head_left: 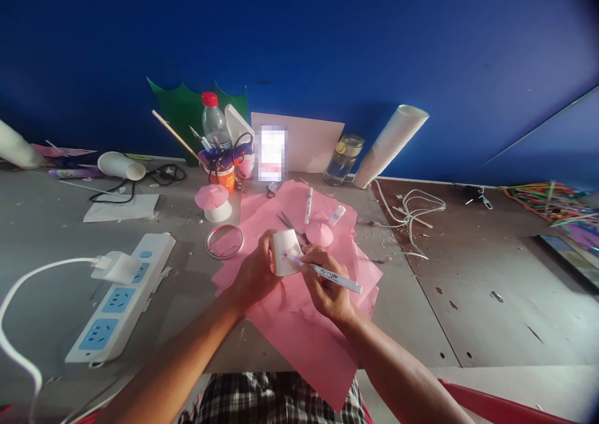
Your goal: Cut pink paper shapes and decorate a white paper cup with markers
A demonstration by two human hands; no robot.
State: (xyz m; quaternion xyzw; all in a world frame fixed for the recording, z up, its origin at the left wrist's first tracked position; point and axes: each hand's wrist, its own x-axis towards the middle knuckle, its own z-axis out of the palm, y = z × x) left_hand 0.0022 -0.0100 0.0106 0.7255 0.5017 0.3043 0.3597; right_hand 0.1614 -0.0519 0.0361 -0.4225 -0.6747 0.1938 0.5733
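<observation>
Head view: left hand (259, 277) grips white paper cup (281, 258) just off centre toward 7 o'clock; right hand (330, 296) pinches acrylic marker (337, 278) from the cup's 4 o'clock. Looks early: small pinkish marks, most visible wall bare. Cup's far side hidden, mark shape unreadable.

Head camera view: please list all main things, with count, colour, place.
Tapered paper cup: 1, white, centre
Acrylic marker: 1, white, centre
Scissors: 1, dark, centre
Paper sheets: several, pink, centre
Pink-topped cup: 1, white, left of centre
Ring: 1, silvery, left of centre
Power strip: 1, white, left
Tipped paper cup: 1, white, back left
Red-capped bottle: 1, clear, back
Blurred screen: 1, white, back
Lidded bottle: 1, clear, back
Cup stack: 1, white, back
Thin sticks: many, multicoloured, right
Left hand: 1, bare, holding tapered cup
Right hand: 1, bare, holding marker
</observation>
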